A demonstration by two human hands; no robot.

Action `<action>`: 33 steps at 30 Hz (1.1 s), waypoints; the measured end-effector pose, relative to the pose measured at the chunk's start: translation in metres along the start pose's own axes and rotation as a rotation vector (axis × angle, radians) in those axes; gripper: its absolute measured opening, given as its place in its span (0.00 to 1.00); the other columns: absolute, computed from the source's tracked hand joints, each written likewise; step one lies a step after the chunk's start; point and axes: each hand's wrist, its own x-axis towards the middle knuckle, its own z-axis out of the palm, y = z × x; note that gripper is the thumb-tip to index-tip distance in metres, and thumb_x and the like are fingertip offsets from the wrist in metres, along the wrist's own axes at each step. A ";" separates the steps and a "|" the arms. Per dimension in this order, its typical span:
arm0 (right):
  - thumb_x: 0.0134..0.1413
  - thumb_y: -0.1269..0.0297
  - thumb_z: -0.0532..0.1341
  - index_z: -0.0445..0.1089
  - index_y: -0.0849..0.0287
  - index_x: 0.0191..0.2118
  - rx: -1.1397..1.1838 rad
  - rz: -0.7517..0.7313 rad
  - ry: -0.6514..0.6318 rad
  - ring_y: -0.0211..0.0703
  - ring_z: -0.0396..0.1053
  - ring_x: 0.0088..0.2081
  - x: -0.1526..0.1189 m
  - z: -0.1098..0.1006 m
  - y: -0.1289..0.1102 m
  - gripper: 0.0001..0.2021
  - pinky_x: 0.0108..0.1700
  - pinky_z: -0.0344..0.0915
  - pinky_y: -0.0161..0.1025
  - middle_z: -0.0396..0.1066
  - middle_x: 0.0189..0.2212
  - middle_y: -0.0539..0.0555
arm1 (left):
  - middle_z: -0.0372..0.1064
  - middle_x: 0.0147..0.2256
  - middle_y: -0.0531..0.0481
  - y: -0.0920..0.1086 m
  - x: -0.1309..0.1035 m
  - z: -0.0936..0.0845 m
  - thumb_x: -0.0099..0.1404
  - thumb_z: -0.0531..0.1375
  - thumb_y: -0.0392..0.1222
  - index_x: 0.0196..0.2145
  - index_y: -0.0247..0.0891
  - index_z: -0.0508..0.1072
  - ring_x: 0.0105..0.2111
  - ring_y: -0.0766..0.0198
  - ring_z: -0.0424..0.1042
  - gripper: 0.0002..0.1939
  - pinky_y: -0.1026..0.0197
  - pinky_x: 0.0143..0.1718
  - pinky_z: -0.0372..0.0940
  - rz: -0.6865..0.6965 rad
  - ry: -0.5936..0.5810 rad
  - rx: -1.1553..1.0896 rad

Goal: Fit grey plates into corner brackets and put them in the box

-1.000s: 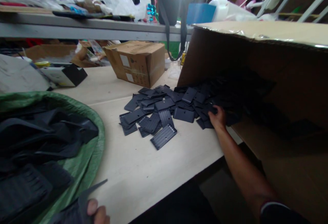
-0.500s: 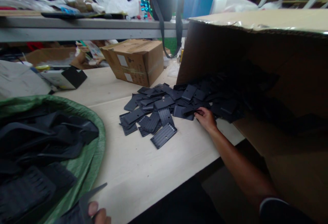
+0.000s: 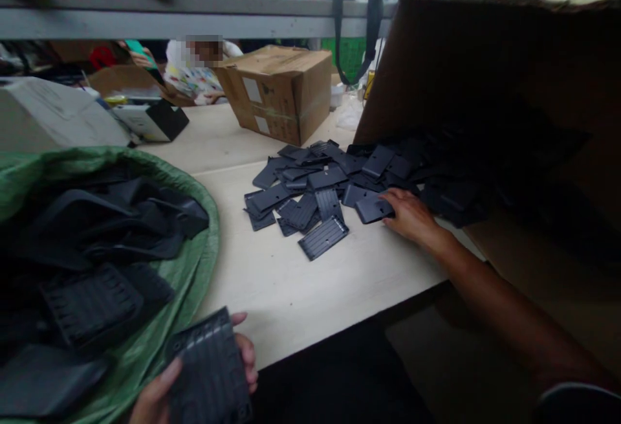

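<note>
My left hand [image 3: 160, 391], low in the head view, is closed around a large black ribbed plastic part [image 3: 208, 372], thumb on one side and fingers on the other. Farther off, my right hand [image 3: 407, 213] grips a small black plastic cover [image 3: 372, 206] by its right end, at the front of a heap. Similar flat black covers [image 3: 301, 210] lie loosely on the pale table, some smooth side up, others ribbed side up. The heap runs back into a cardboard box lying on its side [image 3: 378, 100], where the dark interior hides detail.
A green woven sack [image 3: 211, 243] at the left holds larger black plastic parts [image 3: 121, 223]. Behind the heap stands a closed cardboard box [image 3: 310, 103]. A shelf edge [image 3: 194, 22] crosses the top, with a strap [image 3: 337, 42] hanging down. Another person [image 3: 187, 78] is beyond the table.
My left hand has risen into view with the large ribbed part, now turned flat. My right hand holds a small cover lower and flatter at the heap's front. The view has tilted down.
</note>
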 end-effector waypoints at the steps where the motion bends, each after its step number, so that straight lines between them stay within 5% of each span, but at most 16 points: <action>1: 0.47 0.73 0.70 0.74 0.58 0.65 -0.033 -0.032 -0.027 0.71 0.64 0.69 0.004 0.002 0.000 0.35 0.70 0.61 0.64 0.66 0.70 0.66 | 0.78 0.49 0.32 0.002 0.001 0.010 0.64 0.66 0.56 0.64 0.40 0.74 0.45 0.35 0.80 0.34 0.34 0.49 0.75 -0.009 -0.043 0.005; 4: 0.43 0.77 0.70 0.69 0.52 0.70 -0.113 -0.120 -0.109 0.72 0.54 0.74 0.019 0.008 0.001 0.44 0.74 0.51 0.71 0.59 0.75 0.62 | 0.77 0.49 0.30 0.004 0.006 0.031 0.70 0.61 0.63 0.68 0.37 0.71 0.43 0.39 0.80 0.38 0.39 0.48 0.76 0.009 -0.140 -0.020; 7: 0.45 0.78 0.69 0.71 0.51 0.69 -0.163 -0.185 -0.184 0.70 0.60 0.72 0.034 0.011 0.008 0.42 0.73 0.47 0.75 0.67 0.70 0.61 | 0.78 0.45 0.30 0.002 0.012 0.042 0.72 0.57 0.67 0.67 0.33 0.72 0.40 0.43 0.81 0.39 0.45 0.44 0.76 0.029 -0.191 -0.045; 12: 0.51 0.68 0.72 0.75 0.55 0.65 -0.175 -0.252 -0.233 0.68 0.69 0.64 0.051 -0.001 0.020 0.33 0.69 0.60 0.66 0.74 0.63 0.63 | 0.79 0.42 0.33 -0.008 0.017 0.044 0.71 0.52 0.77 0.65 0.30 0.73 0.38 0.46 0.81 0.48 0.47 0.43 0.76 0.038 -0.271 -0.104; 15: 0.55 0.59 0.74 0.72 0.60 0.68 -0.123 -0.261 -0.137 0.68 0.70 0.62 0.044 -0.013 0.009 0.35 0.65 0.64 0.61 0.74 0.62 0.68 | 0.79 0.40 0.35 -0.015 0.018 0.038 0.69 0.49 0.81 0.62 0.29 0.75 0.36 0.47 0.81 0.51 0.48 0.40 0.76 0.075 -0.269 -0.139; 18: 0.55 0.52 0.75 0.72 0.55 0.68 0.078 -0.284 -0.073 0.66 0.74 0.58 0.018 -0.014 -0.025 0.36 0.60 0.70 0.58 0.75 0.61 0.64 | 0.78 0.36 0.37 -0.024 0.020 0.031 0.70 0.49 0.80 0.58 0.30 0.78 0.32 0.48 0.80 0.48 0.49 0.35 0.76 0.141 -0.275 -0.215; 22: 0.56 0.46 0.74 0.72 0.49 0.67 0.356 -0.439 -0.301 0.63 0.77 0.55 -0.030 0.006 -0.095 0.35 0.58 0.74 0.56 0.77 0.59 0.57 | 0.76 0.34 0.40 -0.035 0.027 0.030 0.73 0.48 0.76 0.55 0.32 0.78 0.33 0.51 0.80 0.43 0.49 0.35 0.78 0.244 -0.243 -0.351; 26: 0.60 0.47 0.72 0.69 0.46 0.69 0.417 -0.584 -0.458 0.61 0.75 0.58 -0.064 0.033 -0.158 0.33 0.61 0.73 0.55 0.75 0.61 0.57 | 0.78 0.40 0.38 -0.046 0.036 0.038 0.69 0.50 0.81 0.53 0.32 0.79 0.40 0.50 0.81 0.46 0.43 0.46 0.78 0.317 -0.134 -0.435; 33: 0.61 0.43 0.70 0.70 0.51 0.69 0.166 -0.546 -0.270 0.68 0.75 0.52 -0.076 0.075 -0.210 0.35 0.53 0.75 0.58 0.76 0.51 0.64 | 0.79 0.51 0.33 -0.056 0.034 0.039 0.67 0.54 0.81 0.55 0.31 0.79 0.52 0.43 0.80 0.47 0.34 0.62 0.69 0.464 0.034 -0.381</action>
